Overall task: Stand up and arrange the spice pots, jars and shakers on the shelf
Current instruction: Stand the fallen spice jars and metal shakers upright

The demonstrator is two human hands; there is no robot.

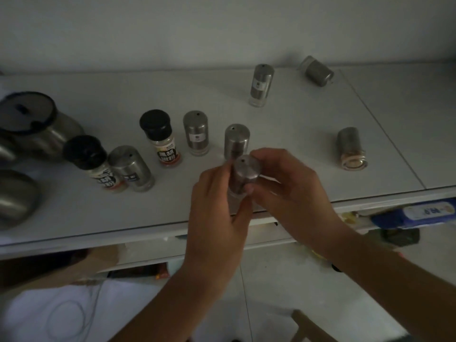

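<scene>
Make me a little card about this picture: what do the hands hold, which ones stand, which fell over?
held: steel shaker, gripped by left hand and right hand
standing jars: black-capped jar; second black-capped jar
standing shakers: left shaker; middle shaker; shaker behind hands; shaker near wall
lying down: far shaker; glass-bottomed shaker
left edge: lidded steel pot
surface: white shelf

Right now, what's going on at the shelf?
A person holds a steel shaker upright in both hands over the front edge of the shelf. The left hand grips its body and the right hand curls its fingers round the cap. Four other shakers and two black-capped jars stand on the shelf. Two fallen shakers at the right seem to lie on their sides.
</scene>
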